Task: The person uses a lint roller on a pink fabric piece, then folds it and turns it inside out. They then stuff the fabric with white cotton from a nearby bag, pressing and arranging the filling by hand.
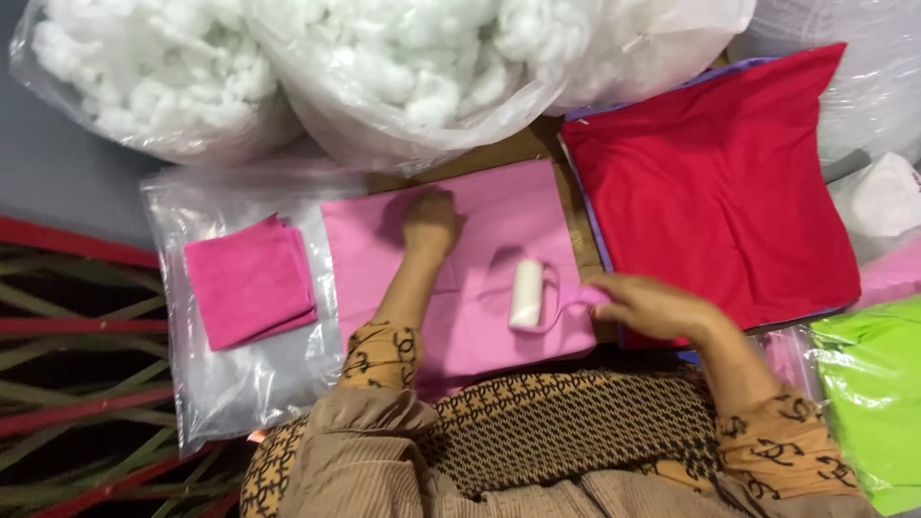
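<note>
Pressing flat on a smooth, square light-pink fabric cover (480, 278), the left hand (430, 223) lies palm down with its fingers curled loosely, gripping nothing, near the cover's upper middle. The right hand (645, 305) has its fingers closed round the pink plastic handle of a lint roller with a white cylindrical head (526, 294); the head rests on the cover toward its right edge, standing roughly upright in the picture. The cover lies in the middle of a brown work surface (518, 146), bare wood showing just above it and in a narrow strip along its right side. To the right, a larger matte red square fabric cover (715, 182) sits on top of a lilac sheet whose edge peeks out at its left side. At the left edge, a folded hot-pink cloth (249, 280) with a soft nap lies on a crinkled clear plastic bag (240, 384). Along the far edge, bulging clear plastic sacks of fluffy white fibre stuffing (403, 58) crowd together. At the right corner, a glossy lime-green fabric in plastic wrap (868, 384) shows. Both forearms wear patterned tan and black sleeves.
</note>
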